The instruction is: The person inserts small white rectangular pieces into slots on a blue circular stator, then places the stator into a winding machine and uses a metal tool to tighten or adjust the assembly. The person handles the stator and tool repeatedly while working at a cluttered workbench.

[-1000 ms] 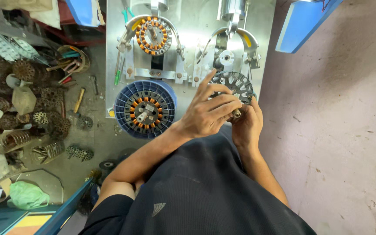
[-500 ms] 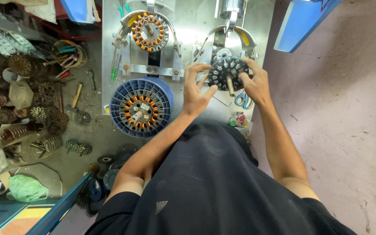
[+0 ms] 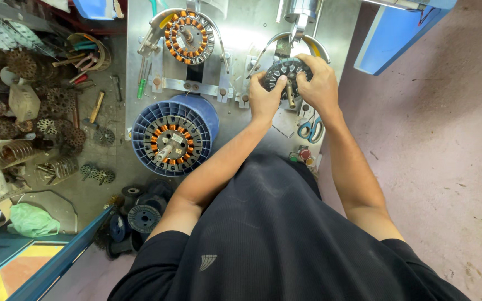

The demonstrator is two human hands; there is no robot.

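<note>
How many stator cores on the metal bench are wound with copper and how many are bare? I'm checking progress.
Copper-wound stators: 2 (one on the upper fixture, one on the blue spool)
Bare dark stator: 1, held by left hand and right hand
Total: 3

Blue spool (image 3: 205,111), copper-orange wound stator (image 3: 188,37)

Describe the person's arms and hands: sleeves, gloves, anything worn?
Both hands, left hand and right hand, are bare: no gloves, and no rings or watch that show. The forearms are uncovered to above the elbow. The person wears a dark short-sleeved shirt of fine ribbed fabric with a small pale fan-shaped mark on the front. No straps, tape or cables on either arm.
</note>
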